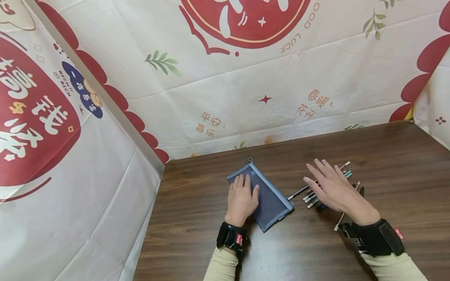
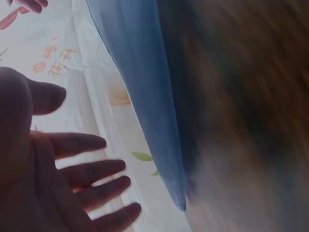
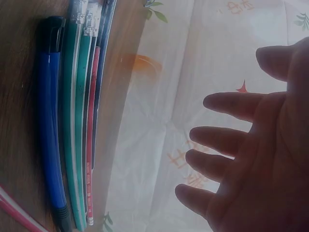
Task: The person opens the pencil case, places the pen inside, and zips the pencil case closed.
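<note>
One counter (image 1: pixel 175 226), nothing held

A blue pouch (image 1: pixel 268 207) lies slantwise at lower centre. Above it hovers the left grip (image 1: pixel 242 199), fingers extended, apart from it and empty. Right of centre, the right grip (image 1: pixel 332 191), fingers spread, hovers empty over bunched pencils (image 3: pixel 71 121). Beside these lies a blue pen (image 3: pixel 50 125).

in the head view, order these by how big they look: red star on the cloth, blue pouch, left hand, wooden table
Largest to smallest:
1. wooden table
2. blue pouch, partly covered by the hand
3. left hand
4. red star
</note>
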Tool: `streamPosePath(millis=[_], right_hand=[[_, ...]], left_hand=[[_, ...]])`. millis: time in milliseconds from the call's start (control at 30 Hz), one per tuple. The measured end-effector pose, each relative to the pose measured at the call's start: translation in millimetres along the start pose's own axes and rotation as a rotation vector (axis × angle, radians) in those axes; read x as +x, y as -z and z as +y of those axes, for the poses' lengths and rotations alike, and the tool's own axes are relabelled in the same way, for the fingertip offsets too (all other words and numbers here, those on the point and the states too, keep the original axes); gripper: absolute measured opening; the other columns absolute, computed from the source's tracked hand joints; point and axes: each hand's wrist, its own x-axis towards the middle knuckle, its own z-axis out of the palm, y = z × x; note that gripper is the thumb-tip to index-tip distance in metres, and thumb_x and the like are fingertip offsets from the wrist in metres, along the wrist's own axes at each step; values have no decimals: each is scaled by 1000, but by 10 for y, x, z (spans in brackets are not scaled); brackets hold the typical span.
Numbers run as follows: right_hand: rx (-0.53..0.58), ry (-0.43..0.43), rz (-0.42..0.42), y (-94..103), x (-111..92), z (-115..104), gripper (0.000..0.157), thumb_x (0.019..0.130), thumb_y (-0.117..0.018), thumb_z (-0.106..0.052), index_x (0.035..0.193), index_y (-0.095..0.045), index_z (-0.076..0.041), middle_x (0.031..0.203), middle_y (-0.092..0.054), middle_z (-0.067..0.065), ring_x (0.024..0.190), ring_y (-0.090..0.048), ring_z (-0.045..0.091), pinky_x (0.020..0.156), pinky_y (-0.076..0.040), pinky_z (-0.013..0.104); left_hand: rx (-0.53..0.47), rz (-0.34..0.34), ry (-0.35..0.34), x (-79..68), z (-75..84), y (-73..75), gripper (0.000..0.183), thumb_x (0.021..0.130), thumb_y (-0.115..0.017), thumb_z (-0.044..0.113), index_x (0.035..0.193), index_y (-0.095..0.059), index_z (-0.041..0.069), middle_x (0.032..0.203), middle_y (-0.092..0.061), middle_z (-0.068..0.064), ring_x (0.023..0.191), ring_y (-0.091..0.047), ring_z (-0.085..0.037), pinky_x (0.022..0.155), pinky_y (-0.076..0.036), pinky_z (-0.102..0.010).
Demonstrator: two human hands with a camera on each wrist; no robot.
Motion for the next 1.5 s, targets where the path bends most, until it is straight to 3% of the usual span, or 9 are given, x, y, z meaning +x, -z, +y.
streamPosePath(millis=[433,767,1000,1500], right_hand=[[8,-12,-1,11,-23,14,64,101,-31,-44,143,-34,5,149,-21,36,137,-12,48,105,-8,69],[28,2,-26,-11,-33,9,61,102,-30,-40,142,-36,5,148,-23,37,136,-15,50,105,-11,68],[25,-10,-23,-17,-41,31,61,102,-29,-41,141,-37,5,148,-24,36,136,-15,49,105,-11,67],[25,-18,-38,-30,-46,63,61,102,-27,-41,142,-37,4,148,-23,36,135,-16,50,105,-10,68]], left_hand=[[36,-16,109,41,207,-17,58,97,-41,40,137,-46,-1,139,-46,-26,129,-40,-38,102,-39,-52],[83,-28,275,138,394,-26,62,94,-46,41,133,-49,-8,135,-48,-31,127,-41,-42,100,-40,-51],[146,-23,313,215,510,-38,65,93,-48,43,131,-49,-10,131,-50,-34,123,-44,-44,98,-43,-51],[204,-123,412,376,676,-90,76,91,-44,53,133,-46,-10,135,-47,-33,125,-42,-45,100,-40,-53]])
